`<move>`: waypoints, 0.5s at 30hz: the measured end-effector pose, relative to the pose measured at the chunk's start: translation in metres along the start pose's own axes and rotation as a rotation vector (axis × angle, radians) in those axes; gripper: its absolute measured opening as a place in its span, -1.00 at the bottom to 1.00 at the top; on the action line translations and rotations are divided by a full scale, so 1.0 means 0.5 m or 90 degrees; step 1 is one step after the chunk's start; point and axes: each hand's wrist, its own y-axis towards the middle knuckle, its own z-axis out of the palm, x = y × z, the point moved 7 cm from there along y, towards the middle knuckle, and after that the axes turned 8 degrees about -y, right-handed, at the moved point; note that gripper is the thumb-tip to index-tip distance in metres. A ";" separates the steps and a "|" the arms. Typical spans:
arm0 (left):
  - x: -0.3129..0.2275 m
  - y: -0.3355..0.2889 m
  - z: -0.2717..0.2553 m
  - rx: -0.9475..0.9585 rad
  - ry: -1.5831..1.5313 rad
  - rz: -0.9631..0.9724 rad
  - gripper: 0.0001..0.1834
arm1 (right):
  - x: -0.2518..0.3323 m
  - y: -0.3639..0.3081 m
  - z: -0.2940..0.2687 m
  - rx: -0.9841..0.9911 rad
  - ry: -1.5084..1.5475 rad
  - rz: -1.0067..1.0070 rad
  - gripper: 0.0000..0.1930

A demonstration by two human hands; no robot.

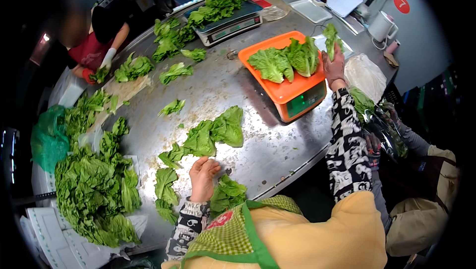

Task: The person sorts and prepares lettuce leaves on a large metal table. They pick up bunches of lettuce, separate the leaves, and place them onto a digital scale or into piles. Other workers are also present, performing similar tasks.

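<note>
My right hand [334,66], which appears gloved, grips a small upright head of lettuce [330,40] at the right edge of an orange scale [290,93]. Two green lettuce heads [272,63] lie side by side in the scale's orange tray, and its display glows green. My left hand [202,177] hovers over the metal table with its fingers curled together, and I see nothing in them. Just beyond it lie more lettuce heads [201,139]. Loose lettuce leaves [166,189] rest to its left, and another lettuce head [228,193] is close to its right, partly behind my apron.
A big lettuce heap [91,194] fills the table's left end, near a green plastic bag [49,132]. A second scale [225,26] bears lettuce at the back. Co-workers stand at far left and back. At right, a person's hands hold bagged lettuce [382,125] beside a white plastic bag [366,78].
</note>
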 end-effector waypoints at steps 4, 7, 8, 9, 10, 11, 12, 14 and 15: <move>0.016 0.026 -0.005 0.002 0.020 -0.028 -0.70 | -0.043 -0.001 0.122 0.228 -0.184 -0.037 -0.45; 0.004 0.032 -0.003 -0.008 0.035 -0.005 -0.80 | -0.007 -0.026 0.061 0.056 -0.115 -0.048 -0.48; -0.002 0.034 -0.011 -0.014 0.036 0.016 -0.83 | 0.027 -0.051 0.021 -0.035 -0.107 -0.074 -0.49; -0.007 0.035 -0.015 -0.017 0.037 0.037 -0.85 | 0.074 -0.083 -0.034 -0.127 -0.099 -0.099 -0.49; -0.008 0.035 -0.028 -0.051 0.014 0.048 -0.90 | 0.145 -0.129 -0.068 -0.119 -0.019 -0.138 -0.51; -0.002 0.038 -0.035 -0.057 0.007 0.037 -0.89 | 0.195 -0.182 -0.077 -0.083 0.068 -0.160 -0.54; 0.005 0.042 -0.038 -0.057 -0.001 0.025 -0.88 | 0.216 -0.245 -0.046 -0.056 0.109 -0.232 -0.55; 0.008 0.042 -0.049 -0.072 -0.002 0.013 -0.85 | 0.328 -0.406 0.005 0.181 0.289 -0.246 -0.45; 0.012 0.040 -0.045 -0.073 0.002 0.002 -0.84 | 0.374 -0.475 0.026 0.350 0.368 -0.172 -0.34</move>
